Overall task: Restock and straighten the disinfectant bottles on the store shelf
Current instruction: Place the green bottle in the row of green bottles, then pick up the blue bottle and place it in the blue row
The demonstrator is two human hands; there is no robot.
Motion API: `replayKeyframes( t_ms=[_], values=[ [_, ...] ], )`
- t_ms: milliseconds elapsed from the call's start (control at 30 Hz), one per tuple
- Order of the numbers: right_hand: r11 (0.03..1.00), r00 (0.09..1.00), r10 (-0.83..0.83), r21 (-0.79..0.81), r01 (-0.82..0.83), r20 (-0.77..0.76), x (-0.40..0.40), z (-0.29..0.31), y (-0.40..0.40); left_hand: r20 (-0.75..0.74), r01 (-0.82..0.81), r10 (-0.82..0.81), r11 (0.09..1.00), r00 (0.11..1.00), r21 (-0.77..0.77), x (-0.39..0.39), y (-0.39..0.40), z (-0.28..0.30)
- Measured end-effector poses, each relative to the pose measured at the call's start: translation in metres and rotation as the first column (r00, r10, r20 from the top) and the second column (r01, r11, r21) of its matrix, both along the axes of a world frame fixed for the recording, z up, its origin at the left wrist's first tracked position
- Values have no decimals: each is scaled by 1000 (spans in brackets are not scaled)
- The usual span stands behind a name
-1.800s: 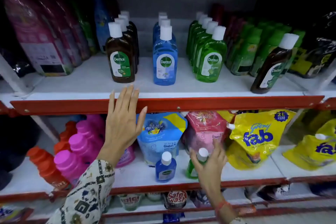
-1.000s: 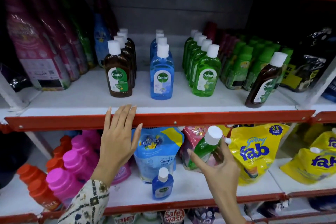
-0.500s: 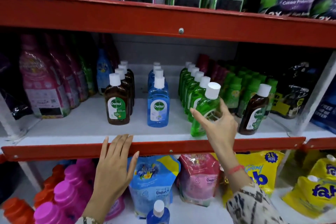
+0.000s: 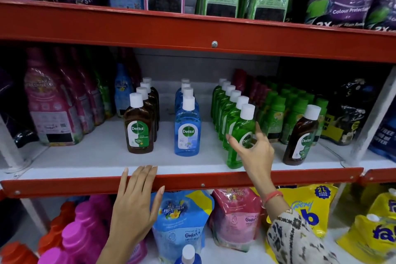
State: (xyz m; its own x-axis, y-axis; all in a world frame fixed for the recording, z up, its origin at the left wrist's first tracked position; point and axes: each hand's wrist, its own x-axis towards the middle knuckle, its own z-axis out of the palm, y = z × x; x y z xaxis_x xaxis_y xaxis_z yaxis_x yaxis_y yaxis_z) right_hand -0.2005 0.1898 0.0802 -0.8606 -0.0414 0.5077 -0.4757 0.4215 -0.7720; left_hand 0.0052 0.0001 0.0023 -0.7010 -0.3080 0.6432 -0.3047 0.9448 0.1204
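My right hand (image 4: 256,152) is at center-right of frame, fingers spread around the front green bottle (image 4: 241,137) without closing on it: thumb tip on its left side, index up by its right shoulder. Can't tell if the palm still touches it. That bottle stands upright at the head of the green row (image 4: 225,105), close to the front edge of the middle shelf (image 4: 85,156), label turned partly right.

My left hand (image 4: 137,206) is flat and slack at lower center, fingertips resting on the red shelf lip (image 4: 64,184), holding nothing.

Brown row (image 4: 139,126) is left of center, blue row (image 4: 187,128) at center, both upright with labels facing out. A single brown bottle (image 4: 301,137) stands apart at right, in front of the green-capped bottles (image 4: 287,113), leaning slightly.

A small blue bottle (image 4: 188,255) sits on the lower shelf at bottom center, in front of the blue pouch (image 4: 182,218).
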Motion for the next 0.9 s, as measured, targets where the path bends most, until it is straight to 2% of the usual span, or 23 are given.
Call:
replayKeyframes(
  t_ms=[167, 333, 400, 500, 600, 700, 767, 900],
  values=[
    [998, 999, 31, -58, -29, 27, 15, -7, 0, 27, -1, 2, 1000, 1000, -19, 2, -1, 2],
    [968, 988, -41, -252, 3, -146, 75, -41, -10, 48, -20, 23, 997, 999, -68, 8, -7, 3],
    [970, 990, -12, -242, -24, -143, 107, -76, -14, 50, -36, 40, 996, 998, -80, 13, -11, 1],
    [989, 992, 105, -115, -97, 67, 153, -146, -13, 63, -46, 53, 993, 997, -104, 20, -19, -4],
    [993, 937, 97, 25, -111, 337, 183, -212, -13, 44, -29, 33, 994, 998, -102, 23, -21, -5],
    [986, 831, 158, -45, -159, 532, 196, -239, -22, 12, -20, 21, 998, 1000, -66, 22, -17, -3],
    [992, 798, 120, -40, -119, 591, 198, -247, -30, 18, -17, 17, 999, 1000, -43, 22, -16, -2],
    [1000, 819, 2, 0, -3, 574, 200, -250, -42, 28, 9, -8, 999, 1000, -44, 24, -18, -1]
  ],
)
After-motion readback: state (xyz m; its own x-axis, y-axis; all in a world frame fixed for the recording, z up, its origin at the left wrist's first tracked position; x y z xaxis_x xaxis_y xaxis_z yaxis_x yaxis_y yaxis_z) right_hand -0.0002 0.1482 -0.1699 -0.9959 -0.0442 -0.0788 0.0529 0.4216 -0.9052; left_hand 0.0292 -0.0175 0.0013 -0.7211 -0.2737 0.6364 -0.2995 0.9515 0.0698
